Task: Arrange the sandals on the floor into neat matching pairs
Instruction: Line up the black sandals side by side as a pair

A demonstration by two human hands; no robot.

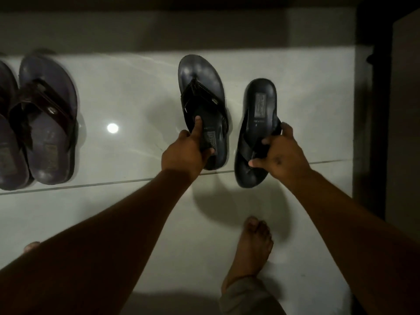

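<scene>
Two black flip-flop sandals are in my hands over the pale floor. My left hand [187,151] grips the heel of the left black sandal [202,87], whose toe points away from me, thumb on the footbed. My right hand [280,155] holds the right black sandal [259,105] by its strap; this one is turned the other way, heel far, toe near me. It casts a shadow below and seems lifted. At the far left a dark brown sandal [48,123] lies toe away, beside another brown sandal [9,142] cut by the frame edge.
The floor is glossy light tile [127,92] with a ceiling-lamp reflection and a grout line running across. A wall base runs along the back. A dark door frame [372,110] stands at the right. My bare right foot [252,248] rests on the tile below the hands.
</scene>
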